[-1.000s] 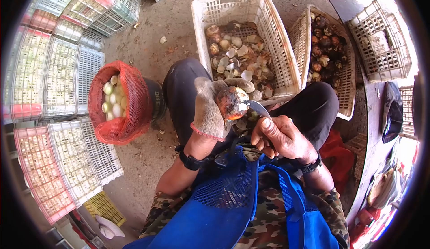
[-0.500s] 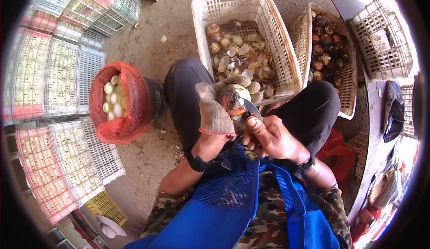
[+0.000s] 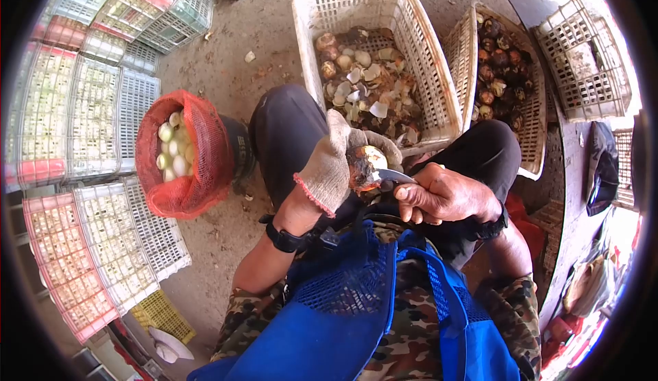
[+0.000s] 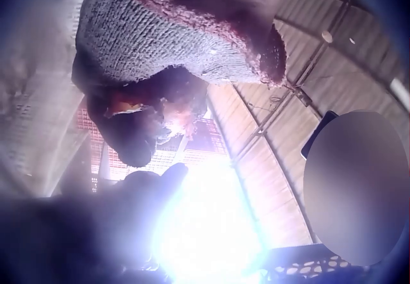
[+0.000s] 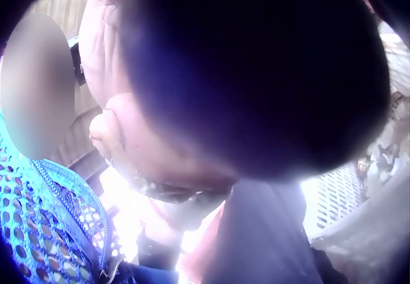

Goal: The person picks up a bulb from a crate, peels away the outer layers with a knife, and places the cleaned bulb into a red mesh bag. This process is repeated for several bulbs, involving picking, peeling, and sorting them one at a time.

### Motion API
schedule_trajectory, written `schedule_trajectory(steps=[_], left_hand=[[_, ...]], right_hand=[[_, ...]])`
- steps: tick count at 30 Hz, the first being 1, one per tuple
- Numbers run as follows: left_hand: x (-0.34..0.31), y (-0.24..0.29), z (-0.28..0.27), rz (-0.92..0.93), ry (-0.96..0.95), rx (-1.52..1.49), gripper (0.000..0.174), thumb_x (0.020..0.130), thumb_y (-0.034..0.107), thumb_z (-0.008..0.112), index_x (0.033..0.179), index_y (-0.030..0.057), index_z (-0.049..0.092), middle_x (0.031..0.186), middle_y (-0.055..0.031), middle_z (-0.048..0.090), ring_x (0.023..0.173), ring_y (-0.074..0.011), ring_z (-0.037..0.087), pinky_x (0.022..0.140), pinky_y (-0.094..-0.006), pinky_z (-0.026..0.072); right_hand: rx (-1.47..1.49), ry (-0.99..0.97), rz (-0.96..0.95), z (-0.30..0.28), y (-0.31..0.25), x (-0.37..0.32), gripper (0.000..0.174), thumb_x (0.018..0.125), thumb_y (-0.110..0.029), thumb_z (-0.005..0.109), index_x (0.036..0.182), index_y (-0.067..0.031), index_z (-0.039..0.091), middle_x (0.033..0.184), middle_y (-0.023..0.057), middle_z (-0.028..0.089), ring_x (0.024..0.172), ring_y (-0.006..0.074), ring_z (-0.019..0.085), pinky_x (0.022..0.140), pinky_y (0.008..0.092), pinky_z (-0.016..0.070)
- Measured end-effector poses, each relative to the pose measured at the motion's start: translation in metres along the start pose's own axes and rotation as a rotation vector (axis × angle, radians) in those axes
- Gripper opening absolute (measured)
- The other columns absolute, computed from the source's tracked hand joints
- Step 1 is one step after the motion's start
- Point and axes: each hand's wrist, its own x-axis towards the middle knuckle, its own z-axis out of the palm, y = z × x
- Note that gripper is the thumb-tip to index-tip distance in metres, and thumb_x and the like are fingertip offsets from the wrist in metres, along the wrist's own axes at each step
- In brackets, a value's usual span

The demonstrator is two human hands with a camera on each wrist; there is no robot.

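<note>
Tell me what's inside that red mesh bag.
Inside the red mesh bag, pale rounded pieces show at its open mouth; whatever lies beneath that top layer is covered.

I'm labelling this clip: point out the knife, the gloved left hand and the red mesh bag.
Knife (image 3: 396, 175), head view, on the blade.
Gloved left hand (image 3: 334, 158), head view, on its knitted fabric.
Red mesh bag (image 3: 212, 151), head view, on its side.

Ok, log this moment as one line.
left hand: gloved, holds part-peeled vegetable | right hand: bare, grips knife, blade at vegetable | crate ahead: peelings inside | red mesh bag: pale pieces
</note>
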Motion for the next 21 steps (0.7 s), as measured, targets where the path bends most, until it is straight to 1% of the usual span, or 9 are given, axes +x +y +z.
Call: schedule_trajectory(steps=[1,4,5,8,11,13,15,18,21], left_hand=[[-0.001,-0.003,0.0,0.065,0.021,0.105,0.084,0.096,0.07,0.036,0.109,-0.0071,0.065,0.097,-0.0199,0.071,0.087,-0.0314,0.072,0.077,-0.0389,0.0612],[-0.001,-0.009,0.018,0.157,0.171,-0.173,0.078,0.1,0.064,0.032,0.103,-0.0066,0.065,0.092,-0.0183,0.072,0.083,-0.0277,0.072,0.074,-0.0379,0.062],[0.001,-0.009,0.015,0.187,0.04,-0.224,0.066,0.101,0.055,0.036,0.102,-0.0046,0.065,0.091,-0.0192,0.072,0.082,-0.0282,0.072,0.073,-0.0387,0.0622],[0.002,-0.02,0.024,0.301,0.284,-0.16,0.062,0.1,0.051,0.036,0.105,-0.0033,0.065,0.092,-0.0209,0.072,0.081,-0.0294,0.072,0.073,-0.0393,0.0624],[0.01,-0.032,0.037,0.457,0.324,-0.228,0.065,0.101,0.055,0.033,0.107,-0.0016,0.065,0.097,-0.0207,0.072,0.083,-0.0306,0.072,0.076,-0.0383,0.0623],[0.009,-0.028,0.034,0.38,0.247,-0.259,0.07,0.1,0.06,0.033,0.108,-0.0018,0.065,0.099,-0.0199,0.072,0.086,-0.0302,0.072,0.077,-0.0375,0.062],[0.002,-0.014,0.016,0.159,0.085,-0.292,0.077,0.099,0.066,0.032,0.109,-0.0023,0.064,0.101,-0.0188,0.072,0.09,-0.0294,0.072,0.079,-0.037,0.0616],[0.002,-0.008,0.012,0.086,0.105,-0.038,0.088,0.095,0.075,0.028,0.109,-0.0045,0.064,0.099,-0.0181,0.072,0.09,-0.0282,0.072,0.079,-0.0366,0.0615],[0.003,-0.01,0.009,0.122,0.091,-0.017,0.089,0.095,0.076,0.03,0.109,-0.0055,0.063,0.095,-0.0179,0.072,0.084,-0.0274,0.073,0.079,-0.035,0.0616]], right_hand=[[0.024,-0.008,-0.008,0.001,0.004,0.004,0.06,0.104,-0.05,0.047,0.082,0.0011,0.07,0.067,0.0053,0.066,0.052,0.0107,0.059,0.05,0.0262,0.0476],[0.204,0.099,-0.027,0.028,0.004,0.012,0.06,0.104,-0.05,0.046,0.082,0.0008,0.07,0.066,0.0053,0.065,0.05,0.0106,0.058,0.049,0.0258,0.0479],[0.273,0.117,-0.01,0.037,0.002,0.014,0.06,0.105,-0.049,0.045,0.081,0.0008,0.07,0.064,0.0053,0.064,0.048,0.0105,0.057,0.048,0.0257,0.0476],[0.409,0.2,-0.044,0.054,-0.003,0.016,0.059,0.106,-0.047,0.044,0.082,0.0024,0.067,0.063,0.0056,0.062,0.047,0.0104,0.056,0.047,0.0259,0.0473],[0.456,0.245,-0.071,0.062,-0.001,0.019,0.059,0.105,-0.047,0.045,0.082,0.0026,0.068,0.063,0.0056,0.062,0.048,0.0102,0.056,0.047,0.0258,0.047],[0.367,0.235,-0.058,0.055,-0.004,0.016,0.058,0.105,-0.047,0.046,0.082,0.0023,0.068,0.063,0.0053,0.062,0.049,0.0102,0.056,0.047,0.0258,0.0472],[0.308,0.138,-0.007,0.037,-0.006,0.011,0.057,0.105,-0.046,0.047,0.082,0.0018,0.069,0.064,0.0049,0.064,0.05,0.0105,0.058,0.049,0.0261,0.0481],[0.101,0.029,-0.023,0.017,-0.002,0.007,0.057,0.104,-0.048,0.048,0.085,0.0009,0.071,0.066,0.0042,0.066,0.053,0.0101,0.059,0.052,0.0259,0.0486],[0.165,0.016,-0.045,0.019,0.005,0.012,0.058,0.105,-0.048,0.047,0.085,0.0005,0.072,0.067,0.0043,0.066,0.055,0.0101,0.06,0.052,0.0259,0.0486]])
